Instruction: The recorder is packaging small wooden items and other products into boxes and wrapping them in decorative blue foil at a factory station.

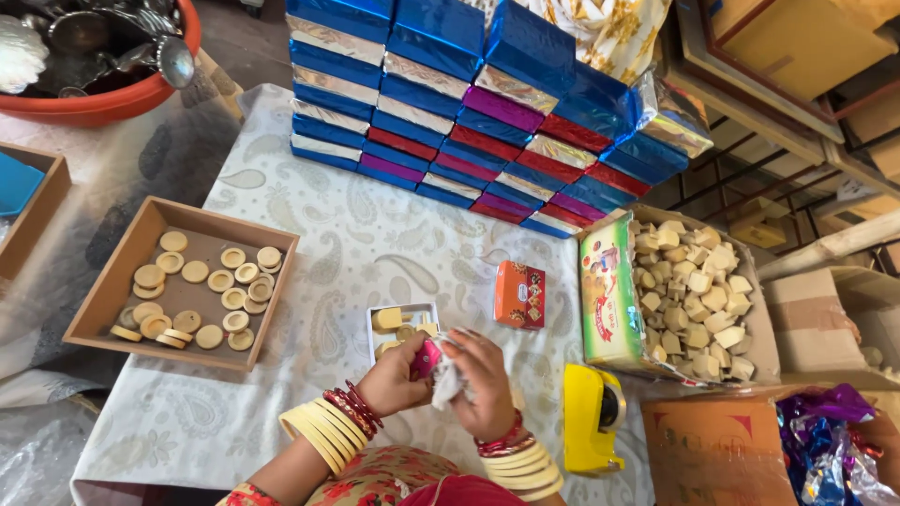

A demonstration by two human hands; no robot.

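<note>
My left hand and my right hand meet over the table's near edge. Together they hold a small pink object and a crumpled white wrapper. Bangles sit on both wrists. Just beyond my fingers lies a small white tray with a few round cream-coloured sweets in it. A closed orange-red box rests to its right.
A brown box of round sweets sits at left. A carton of square cream pieces stands at right, a yellow tape dispenser near it. Stacked blue foil boxes fill the back. An orange tub of metalware is far left.
</note>
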